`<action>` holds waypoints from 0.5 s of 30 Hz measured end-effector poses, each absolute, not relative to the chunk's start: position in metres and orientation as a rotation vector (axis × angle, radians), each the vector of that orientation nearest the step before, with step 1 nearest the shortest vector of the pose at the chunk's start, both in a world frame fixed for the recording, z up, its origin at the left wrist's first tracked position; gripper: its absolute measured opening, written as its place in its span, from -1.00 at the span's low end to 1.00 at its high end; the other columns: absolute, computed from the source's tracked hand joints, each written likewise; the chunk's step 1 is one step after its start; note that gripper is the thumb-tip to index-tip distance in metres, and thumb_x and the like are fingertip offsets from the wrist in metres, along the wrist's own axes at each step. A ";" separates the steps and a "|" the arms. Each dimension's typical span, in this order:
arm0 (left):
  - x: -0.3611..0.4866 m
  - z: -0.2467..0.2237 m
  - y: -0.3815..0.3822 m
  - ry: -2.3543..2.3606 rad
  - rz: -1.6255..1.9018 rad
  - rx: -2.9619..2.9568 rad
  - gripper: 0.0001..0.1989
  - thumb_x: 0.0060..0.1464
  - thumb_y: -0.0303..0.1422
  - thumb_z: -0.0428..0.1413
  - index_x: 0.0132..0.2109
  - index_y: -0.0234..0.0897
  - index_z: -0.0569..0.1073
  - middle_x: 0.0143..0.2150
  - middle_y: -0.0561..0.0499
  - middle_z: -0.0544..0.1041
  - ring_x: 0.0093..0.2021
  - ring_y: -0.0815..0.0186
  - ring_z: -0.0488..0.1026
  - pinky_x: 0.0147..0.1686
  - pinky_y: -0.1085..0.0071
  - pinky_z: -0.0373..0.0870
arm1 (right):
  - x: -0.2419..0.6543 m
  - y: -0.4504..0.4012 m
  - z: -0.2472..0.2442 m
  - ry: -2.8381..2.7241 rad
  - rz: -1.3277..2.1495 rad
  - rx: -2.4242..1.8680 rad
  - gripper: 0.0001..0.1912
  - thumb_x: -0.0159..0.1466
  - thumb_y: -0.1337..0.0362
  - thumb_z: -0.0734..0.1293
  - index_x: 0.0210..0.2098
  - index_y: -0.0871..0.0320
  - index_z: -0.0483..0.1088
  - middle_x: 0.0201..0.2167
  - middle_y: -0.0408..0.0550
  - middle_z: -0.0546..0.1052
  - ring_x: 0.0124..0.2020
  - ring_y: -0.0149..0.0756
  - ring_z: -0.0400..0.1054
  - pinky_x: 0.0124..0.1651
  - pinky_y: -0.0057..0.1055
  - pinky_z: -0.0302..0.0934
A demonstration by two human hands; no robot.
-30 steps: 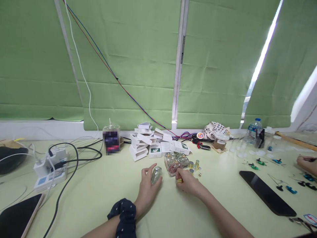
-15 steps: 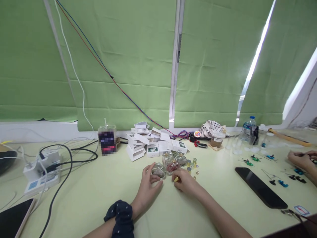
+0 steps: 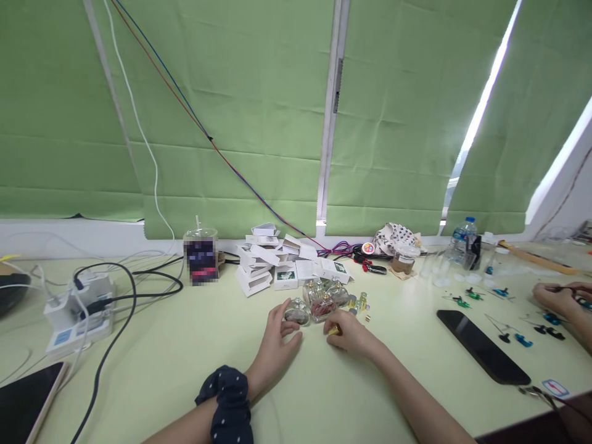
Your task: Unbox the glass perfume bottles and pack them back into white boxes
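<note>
Your right hand (image 3: 348, 333) is closed in a pinch on a small gold-coloured piece (image 3: 333, 331), mostly hidden by your fingers, while your left hand (image 3: 277, 333) is loosely curved, thumb apart, beside a glass bottle (image 3: 296, 316); you may be touching its edge, but I can't tell. That bottle sits just left of the clustered bottles (image 3: 324, 306) on the pale table (image 3: 319, 394). You seem to be at a sorting or handling step, one piece at a time; the next move would call for a light fingertip hold, as the glass looks smooth and rounded. The loose gold-coloured pieces (image 3: 362, 300) right of the cluster look short, shiny and cylindrical; behind, angular white boxes (image 3: 256, 262) of thin card are heaped.
</note>
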State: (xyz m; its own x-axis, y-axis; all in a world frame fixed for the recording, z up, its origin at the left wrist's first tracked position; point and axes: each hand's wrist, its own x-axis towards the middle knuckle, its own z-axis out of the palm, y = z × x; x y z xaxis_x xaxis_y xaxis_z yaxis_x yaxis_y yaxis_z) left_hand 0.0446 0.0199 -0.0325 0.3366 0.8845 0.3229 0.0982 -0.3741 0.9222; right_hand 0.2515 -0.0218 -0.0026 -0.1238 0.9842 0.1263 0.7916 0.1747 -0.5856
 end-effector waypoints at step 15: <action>0.042 -0.033 0.022 0.860 1.095 1.731 -0.33 0.04 -0.43 0.07 0.27 -0.06 0.06 0.14 -0.11 0.11 -0.05 0.27 0.45 0.10 0.17 0.32 | 0.263 -0.033 -0.002 -1.660 0.893 -1.551 -0.87 0.07 0.47 0.24 -0.40 0.14 0.24 -0.47 -0.21 0.39 -0.59 -0.42 0.36 -0.49 -0.48 0.26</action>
State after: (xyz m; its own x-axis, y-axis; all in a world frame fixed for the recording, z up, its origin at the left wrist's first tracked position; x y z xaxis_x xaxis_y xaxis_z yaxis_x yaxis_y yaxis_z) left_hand 0.0416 0.0216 -0.0330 0.3692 0.8767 0.3084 0.0926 -0.3649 0.9264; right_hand 0.2628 -0.0330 -0.0024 -0.0521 0.9982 0.0281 0.5263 0.0514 -0.8487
